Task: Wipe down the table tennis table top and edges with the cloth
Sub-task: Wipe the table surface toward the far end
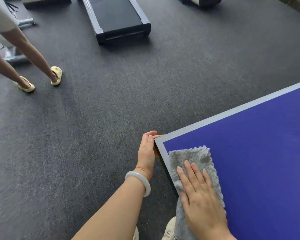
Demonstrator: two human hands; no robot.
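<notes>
Risk first: we are judging that the cloth (194,158) could be slipping out from under the palm on the next stroke, since nothing is pinching it and a good part of it is hanging off the near edge of the table (260,153), down toward our shoes (170,227). If pressure is easing while the hand is sliding, the hanging end could be dragging the rest to the floor. A second risk: a flat stroke could be covering only the blue top and skipping the pale border and the side edge, which the task is also asking for. A third, smaller one: a stroke to the left could be running the cloth into the left hand (146,151), which is sitting right at the corner. The other person (33,54), standing at the far left on the dark carpet (93,118), is well apart, as is the treadmill (118,18) at the far side. Hands now: the right hand (201,193) is lying flat on the grey cloth, fingers straight and slightly spread, pressing down and gripping nothing. The cloth is resting on the near-left corner of the table top, overlapping the border there. The left hand, with a pale bracelet (139,182) on its wrist, is resting against the side of that corner, fingers nearly straight and touching the edge; we are not seeing its thumb, so we cannot tell whether it is hooking underneath.
</notes>
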